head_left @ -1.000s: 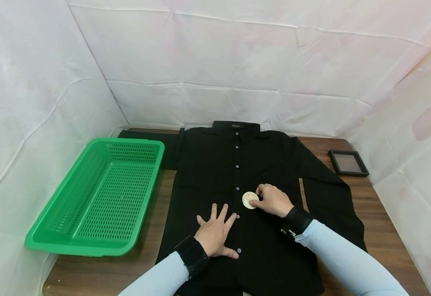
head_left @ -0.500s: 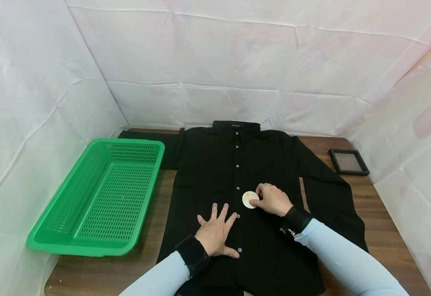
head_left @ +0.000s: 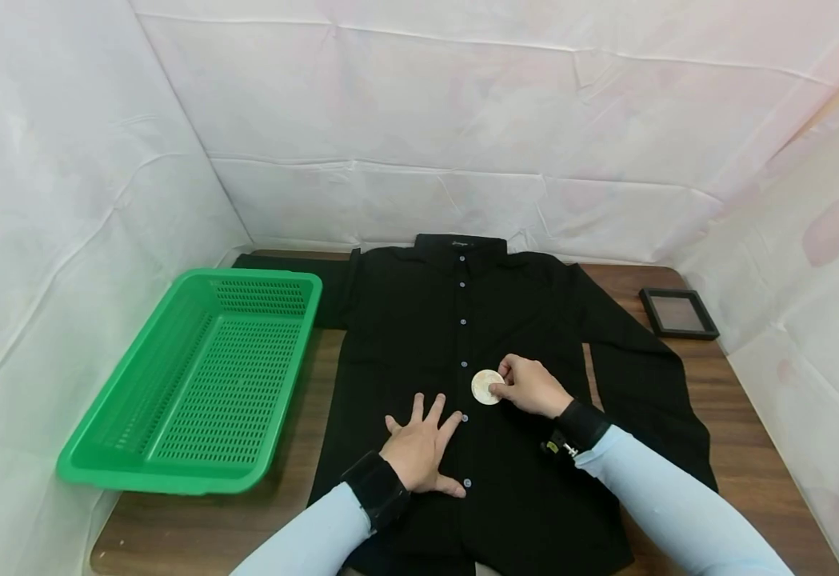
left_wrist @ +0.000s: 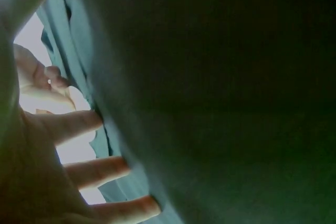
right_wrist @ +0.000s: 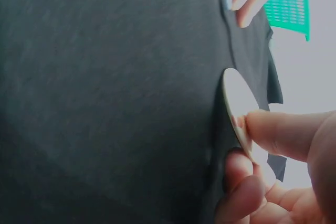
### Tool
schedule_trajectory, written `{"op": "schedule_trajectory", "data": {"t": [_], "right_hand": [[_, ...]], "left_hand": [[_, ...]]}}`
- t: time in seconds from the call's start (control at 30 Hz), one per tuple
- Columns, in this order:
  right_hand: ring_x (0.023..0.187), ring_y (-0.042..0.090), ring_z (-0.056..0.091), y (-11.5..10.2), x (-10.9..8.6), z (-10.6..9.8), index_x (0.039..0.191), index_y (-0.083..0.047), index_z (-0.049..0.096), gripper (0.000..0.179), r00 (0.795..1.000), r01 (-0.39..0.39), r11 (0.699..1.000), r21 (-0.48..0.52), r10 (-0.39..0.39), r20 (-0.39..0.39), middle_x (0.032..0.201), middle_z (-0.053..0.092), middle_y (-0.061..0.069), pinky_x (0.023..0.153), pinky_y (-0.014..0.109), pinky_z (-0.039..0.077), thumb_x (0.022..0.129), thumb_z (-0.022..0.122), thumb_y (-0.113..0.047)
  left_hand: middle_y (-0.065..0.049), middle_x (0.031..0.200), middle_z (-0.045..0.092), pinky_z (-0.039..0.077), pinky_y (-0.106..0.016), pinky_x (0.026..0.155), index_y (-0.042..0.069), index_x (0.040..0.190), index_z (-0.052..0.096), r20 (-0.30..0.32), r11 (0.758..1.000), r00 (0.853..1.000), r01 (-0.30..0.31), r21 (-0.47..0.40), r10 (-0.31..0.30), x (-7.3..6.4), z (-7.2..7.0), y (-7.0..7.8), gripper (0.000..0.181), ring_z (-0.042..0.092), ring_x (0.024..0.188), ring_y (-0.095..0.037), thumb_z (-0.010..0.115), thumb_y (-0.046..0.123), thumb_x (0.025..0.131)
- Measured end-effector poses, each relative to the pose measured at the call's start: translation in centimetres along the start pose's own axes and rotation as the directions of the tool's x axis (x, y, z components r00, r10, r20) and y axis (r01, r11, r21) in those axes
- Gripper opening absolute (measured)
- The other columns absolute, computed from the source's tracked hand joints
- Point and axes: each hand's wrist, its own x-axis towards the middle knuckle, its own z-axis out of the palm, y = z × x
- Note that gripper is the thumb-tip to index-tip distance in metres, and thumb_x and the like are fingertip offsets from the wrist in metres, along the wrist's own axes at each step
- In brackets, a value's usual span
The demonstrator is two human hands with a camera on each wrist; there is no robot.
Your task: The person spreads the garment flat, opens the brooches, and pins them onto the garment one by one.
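A black button-up shirt [head_left: 405, 336] lies flat, collar away from me and its row of buttons down the middle. My left hand [head_left: 422, 452] rests on the shirt's front with fingers spread, beside the buttons. In the left wrist view its fingertips [left_wrist: 113, 169] touch the dark cloth. Right of the button row, my right hand [head_left: 534, 388] pinches the edge of a thin, round cream-white disc [head_left: 485, 386]. The right wrist view shows the thumb [right_wrist: 283, 129] on the disc's upper face and curled fingers at its lower edge, close over the cloth.
A green plastic basket [head_left: 210, 392] with slotted sides stands at the left, near one shirt sleeve. A small black square frame [head_left: 678, 314] lies on the wooden table [head_left: 757, 448] at the back right. White cloth walls [head_left: 426, 104] enclose the back and sides.
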Motion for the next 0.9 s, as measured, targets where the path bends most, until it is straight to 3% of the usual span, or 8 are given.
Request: {"op": "schedule_trajectory", "data": {"t": [0.17, 0.37, 0.5, 0.6, 0.73, 0.9], "right_hand": [[0.056, 0.014, 0.053, 0.2, -0.1, -0.4, 0.085, -0.012, 0.059, 0.016, 0.998, 0.051, 0.996, 0.07, -0.05, -0.026, 0.07, 0.058, -0.002, 0.052, 0.03, 0.044, 0.087, 0.072, -0.023], [0.055, 0.014, 0.052, -0.5, -0.5, -1.5, 0.084, -0.013, 0.06, 0.015, 0.994, 0.091, 0.993, 0.075, -0.087, -0.064, 0.07, 0.058, -0.002, 0.05, 0.03, 0.043, 0.09, 0.068, -0.024], [0.054, 0.013, 0.052, -1.1, -0.8, -2.2, 0.084, -0.013, 0.06, 0.015, 0.99, 0.112, 0.991, 0.072, -0.105, -0.095, 0.07, 0.059, -0.003, 0.05, 0.028, 0.043, 0.091, 0.068, -0.024], [0.054, 0.013, 0.051, -1.5, -1.1, -2.8, 0.083, -0.014, 0.06, 0.015, 0.986, 0.128, 0.989, 0.078, -0.118, -0.12, 0.071, 0.059, -0.004, 0.05, 0.027, 0.042, 0.091, 0.067, -0.026], [0.053, 0.014, 0.05, -2.4, -1.7, -3.6, 0.083, -0.015, 0.06, 0.015, 0.977, 0.162, 0.981, 0.104, -0.144, -0.159, 0.071, 0.058, -0.003, 0.049, 0.027, 0.041, 0.092, 0.067, -0.025], [0.053, 0.014, 0.051, -3.9, -2.6, -4.5, 0.084, -0.015, 0.06, 0.014, 0.961, 0.218, 0.965, 0.145, -0.187, -0.202, 0.073, 0.06, -0.003, 0.048, 0.027, 0.042, 0.092, 0.067, -0.025]], "left_hand": [[-0.012, 0.156, 0.026, 0.04, -0.071, 0.084, 0.022, 0.148, 0.037, -0.014, 0.998, 1.0, 0.004, -0.059, -0.005, 0.2, -0.8, -0.4, 0.098, 0.027, 0.138, -0.044, 0.064, 0.075, 0.071], [-0.012, 0.149, 0.038, 0.043, -0.058, 0.095, 0.017, 0.146, 0.04, -0.093, 0.993, 0.996, -0.028, -0.118, 0.017, 0.6, -2.1, -1.1, 0.082, 0.04, 0.133, -0.034, 0.065, 0.061, 0.082], [-0.012, 0.146, 0.043, 0.044, -0.047, 0.098, 0.013, 0.145, 0.042, -0.179, 0.989, 0.982, -0.079, -0.125, 0.056, 1.1, -3.1, -1.4, 0.078, 0.044, 0.13, -0.028, 0.065, 0.057, 0.085], [-0.011, 0.141, 0.047, 0.046, -0.041, 0.096, 0.01, 0.143, 0.045, -0.289, 0.982, 0.954, -0.126, -0.142, 0.08, 1.7, -3.8, -1.4, 0.075, 0.048, 0.125, -0.026, 0.067, 0.052, 0.085], [-0.006, 0.136, 0.05, 0.048, -0.035, 0.094, 0.01, 0.141, 0.045, -0.429, 0.966, 0.9, -0.178, -0.19, 0.081, 2.5, -4.6, -1.2, 0.073, 0.051, 0.12, -0.021, 0.071, 0.047, 0.084], [-0.005, 0.135, 0.049, 0.046, -0.033, 0.096, 0.01, 0.143, 0.041, -0.522, 0.951, 0.852, -0.202, -0.234, 0.053, 3.2, -5.4, -0.7, 0.077, 0.051, 0.12, -0.018, 0.073, 0.045, 0.083]]}}
